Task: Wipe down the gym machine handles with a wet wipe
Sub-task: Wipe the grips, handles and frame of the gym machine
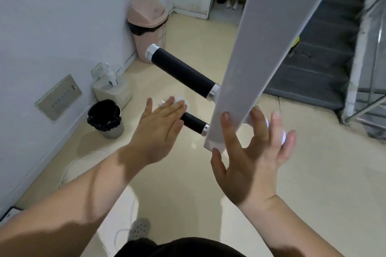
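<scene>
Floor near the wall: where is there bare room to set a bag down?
Bare cream floor lies between the black-lined grey bin and the grey metal beam. The wall side is crowded: pink swing-lid bin, white box, white spray bottle.

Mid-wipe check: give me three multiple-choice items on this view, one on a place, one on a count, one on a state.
1. Where does the pink bin stand?
A in the wall corner
B under the stairs
C beside the shoe

2. How many black handles stick out left of the white bar?
A one
B two
C three

3. On the left hand, the fingers are:
A clenched in a fist
B straight, lying over the wet wipe
C curled round the white bar

Key:
1. A, it sits where the two walls meet.
2. B, an upper handle and a lower handle.
3. B, the white wipe shows past the flat fingertips.
</scene>
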`<state>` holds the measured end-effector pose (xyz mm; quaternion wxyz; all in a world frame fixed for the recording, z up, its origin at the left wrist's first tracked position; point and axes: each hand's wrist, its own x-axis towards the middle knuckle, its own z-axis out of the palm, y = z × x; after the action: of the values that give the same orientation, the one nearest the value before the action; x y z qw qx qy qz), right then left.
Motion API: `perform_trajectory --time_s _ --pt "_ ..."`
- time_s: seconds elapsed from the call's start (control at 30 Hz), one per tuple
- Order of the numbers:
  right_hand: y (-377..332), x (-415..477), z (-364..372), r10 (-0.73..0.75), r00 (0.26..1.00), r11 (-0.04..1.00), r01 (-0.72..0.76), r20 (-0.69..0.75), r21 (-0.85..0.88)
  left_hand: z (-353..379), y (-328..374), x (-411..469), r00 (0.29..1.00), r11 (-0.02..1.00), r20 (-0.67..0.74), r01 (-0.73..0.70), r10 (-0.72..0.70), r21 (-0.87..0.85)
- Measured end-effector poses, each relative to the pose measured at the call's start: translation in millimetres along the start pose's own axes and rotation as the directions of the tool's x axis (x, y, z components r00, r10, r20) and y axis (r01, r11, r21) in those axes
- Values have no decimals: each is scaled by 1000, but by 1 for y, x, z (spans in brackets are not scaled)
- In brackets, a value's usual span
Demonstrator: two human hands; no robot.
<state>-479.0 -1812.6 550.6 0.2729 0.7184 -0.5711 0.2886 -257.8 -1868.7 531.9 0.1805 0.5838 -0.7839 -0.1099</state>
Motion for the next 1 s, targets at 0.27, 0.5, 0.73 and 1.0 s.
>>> perform_trajectory --time_s 0.27,0.5,0.73,1.0 --pt "-26 -5 11 182 983 960 -179 -6 -217 -14 -13 26 828 859 257 -512 498 -13" --pt "-69 -7 2 413 904 890 -377 106 -256 -41 -75 46 671 710 358 -703 649 31" --pt "-99 -8 11 504 857 860 -486 109 -156 -31 -46 47 597 685 405 -720 693 -110" --pt "-101 -4 21 547 829 836 -548 118 -28 -54 -91 54 691 770 423 -637 586 -26"
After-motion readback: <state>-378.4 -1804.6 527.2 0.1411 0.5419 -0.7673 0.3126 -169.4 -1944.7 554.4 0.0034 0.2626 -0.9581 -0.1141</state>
